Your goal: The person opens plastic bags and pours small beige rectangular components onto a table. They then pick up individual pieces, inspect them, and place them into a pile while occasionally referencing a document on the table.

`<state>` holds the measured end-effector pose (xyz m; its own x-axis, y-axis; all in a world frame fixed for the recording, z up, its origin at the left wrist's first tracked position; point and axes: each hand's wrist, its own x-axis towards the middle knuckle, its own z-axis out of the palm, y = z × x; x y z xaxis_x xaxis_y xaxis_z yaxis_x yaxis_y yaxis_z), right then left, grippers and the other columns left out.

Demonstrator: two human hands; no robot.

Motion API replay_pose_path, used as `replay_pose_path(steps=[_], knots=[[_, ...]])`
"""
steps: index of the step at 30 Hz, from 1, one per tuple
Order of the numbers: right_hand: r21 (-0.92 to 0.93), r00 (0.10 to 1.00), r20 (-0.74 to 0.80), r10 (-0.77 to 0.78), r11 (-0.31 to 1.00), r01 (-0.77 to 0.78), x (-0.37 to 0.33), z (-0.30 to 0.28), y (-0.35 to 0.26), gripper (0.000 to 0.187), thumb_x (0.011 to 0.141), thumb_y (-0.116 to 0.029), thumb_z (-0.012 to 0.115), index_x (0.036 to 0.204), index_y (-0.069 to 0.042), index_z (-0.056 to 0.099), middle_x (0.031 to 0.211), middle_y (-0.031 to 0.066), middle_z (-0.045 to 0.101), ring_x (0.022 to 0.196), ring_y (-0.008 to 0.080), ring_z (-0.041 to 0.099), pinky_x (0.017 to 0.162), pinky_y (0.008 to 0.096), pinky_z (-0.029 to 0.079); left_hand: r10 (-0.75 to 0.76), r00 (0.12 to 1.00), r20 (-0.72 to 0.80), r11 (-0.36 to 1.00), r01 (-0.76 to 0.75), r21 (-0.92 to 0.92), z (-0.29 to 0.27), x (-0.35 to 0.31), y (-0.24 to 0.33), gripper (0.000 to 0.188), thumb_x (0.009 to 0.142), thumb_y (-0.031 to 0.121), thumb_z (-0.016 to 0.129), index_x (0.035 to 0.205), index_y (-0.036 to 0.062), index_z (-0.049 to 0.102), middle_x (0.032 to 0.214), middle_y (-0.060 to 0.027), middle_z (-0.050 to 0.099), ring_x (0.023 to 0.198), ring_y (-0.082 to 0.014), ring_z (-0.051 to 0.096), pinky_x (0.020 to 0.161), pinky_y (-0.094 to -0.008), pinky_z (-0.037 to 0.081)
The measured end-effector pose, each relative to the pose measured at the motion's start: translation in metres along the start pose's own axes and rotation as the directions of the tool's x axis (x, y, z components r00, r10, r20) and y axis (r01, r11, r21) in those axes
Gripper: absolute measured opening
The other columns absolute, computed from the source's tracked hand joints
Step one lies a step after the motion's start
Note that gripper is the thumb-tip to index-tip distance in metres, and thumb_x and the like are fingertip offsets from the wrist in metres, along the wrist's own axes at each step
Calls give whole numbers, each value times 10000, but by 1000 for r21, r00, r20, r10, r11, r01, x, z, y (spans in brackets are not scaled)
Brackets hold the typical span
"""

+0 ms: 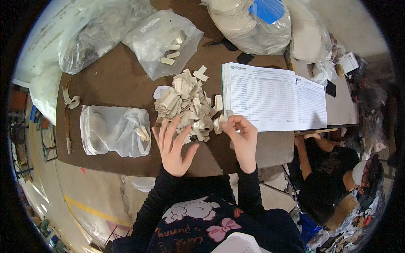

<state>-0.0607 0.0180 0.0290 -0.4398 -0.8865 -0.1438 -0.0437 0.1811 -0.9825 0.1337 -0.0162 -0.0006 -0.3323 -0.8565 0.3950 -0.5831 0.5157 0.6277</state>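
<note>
A heaped pile of small flat beige oblong pieces (pixel 182 99) lies on the brown table in front of me. My left hand (pixel 173 147) is open at the pile's near edge, its fingers spread and their tips over the closest pieces. Just right of the pile, my right hand (pixel 244 137) pinches a small beige piece (pixel 220 122) between thumb and fingers, beside the open record book's corner. What the pieces are made of I cannot tell. Left of my left hand sits a clear plastic bag (pixel 112 130) with a few similar pieces at its right end.
An open record book (pixel 265 99) with ruled pages lies right of the pile. Behind the pile rests a clear bag (pixel 162 42) holding several pieces. Larger filled bags (pixel 249 29) stand at the back. A strap tool (pixel 68 114) lies far left. Another person (pixel 333 173) sits at the right.
</note>
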Motion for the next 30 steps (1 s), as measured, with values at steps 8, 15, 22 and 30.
replay_pose_path(steps=[8, 15, 22, 30], knots=[[-65, 924, 272, -267, 953, 294, -18, 28, 1, 122, 808, 8, 697, 917, -21, 653, 897, 70, 683, 865, 158, 625, 806, 284, 471, 9, 1000, -24, 986, -13, -169, -4, -3, -11, 149, 732, 79, 732, 867, 117, 682, 1093, -41, 605, 1232, -364, 462, 1079, -572, 259], [-39, 987, -157, 10, 999, -16, -4, -5, 11, 72, 873, -32, 651, 909, 28, 631, 805, 31, 635, 743, 85, 566, 708, 215, 446, -127, 989, -82, 984, 116, -133, 0, -1, -12, 128, 759, 67, 716, 876, 85, 667, 1157, -70, 578, 1240, -382, 445, 1064, -535, 299], [-471, 972, -203, -120, 882, 10, 14, -22, 20, 113, 844, -49, 664, 903, 47, 646, 683, 55, 619, 625, 86, 533, 584, 246, 436, -238, 963, -126, 968, 225, -108, 2, 2, -11, 224, 785, 79, 699, 1001, 91, 641, 1268, -91, 520, 1286, -398, 385, 1072, -498, 298], [-511, 981, -176, -80, 859, -22, 18, -16, 15, 144, 836, -79, 668, 902, 49, 656, 705, 92, 640, 613, 130, 550, 597, 271, 448, -240, 960, -144, 970, 231, -80, 2, 0, -12, 168, 791, 49, 680, 953, 88, 662, 1259, -87, 535, 1297, -390, 386, 1074, -492, 300]])
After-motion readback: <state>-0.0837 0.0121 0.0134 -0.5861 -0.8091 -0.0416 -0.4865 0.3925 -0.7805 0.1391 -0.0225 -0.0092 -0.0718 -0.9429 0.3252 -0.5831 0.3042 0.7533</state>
